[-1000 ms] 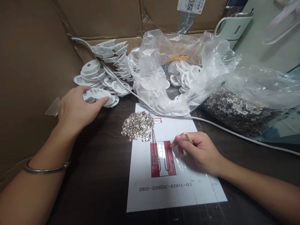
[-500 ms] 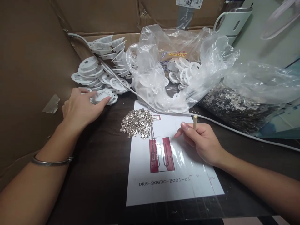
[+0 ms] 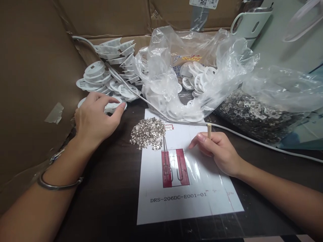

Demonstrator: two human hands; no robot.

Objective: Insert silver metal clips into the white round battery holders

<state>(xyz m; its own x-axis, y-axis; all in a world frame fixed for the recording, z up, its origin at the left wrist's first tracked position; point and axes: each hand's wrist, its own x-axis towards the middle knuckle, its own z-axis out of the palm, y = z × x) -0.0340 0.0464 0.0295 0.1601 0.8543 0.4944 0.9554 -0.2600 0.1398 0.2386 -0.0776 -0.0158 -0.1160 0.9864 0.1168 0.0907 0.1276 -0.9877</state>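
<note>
At the left, my left hand (image 3: pixel 97 117) reaches over a white round plastic part (image 3: pixel 113 106) at the near edge of a pile of such parts (image 3: pixel 94 75). Its thumb and fingers are spread at the part's rim; the hidden fingertips leave the grip unclear. My right hand (image 3: pixel 217 149) is closed round a thin wooden stick (image 3: pixel 209 130), its tip pointing up, above the right side of a printed sheet (image 3: pixel 176 210). A heap of small metal pieces (image 3: pixel 147 132) lies on the sheet's upper left corner and the table beside it.
An open clear plastic bag (image 3: pixel 164 80) with white parts stands at the back. To its right is a bag of metal pieces (image 3: pixel 252 114). A pale cable (image 3: pixel 237 132) crosses behind the sheet. Cardboard (image 3: pixel 30 67) walls the left side, and a light green container (image 3: pixel 252 25) stands back right.
My left hand has moved slightly right and its thumb now lies farther right along the white part. My right hand and the stick have barely moved.
</note>
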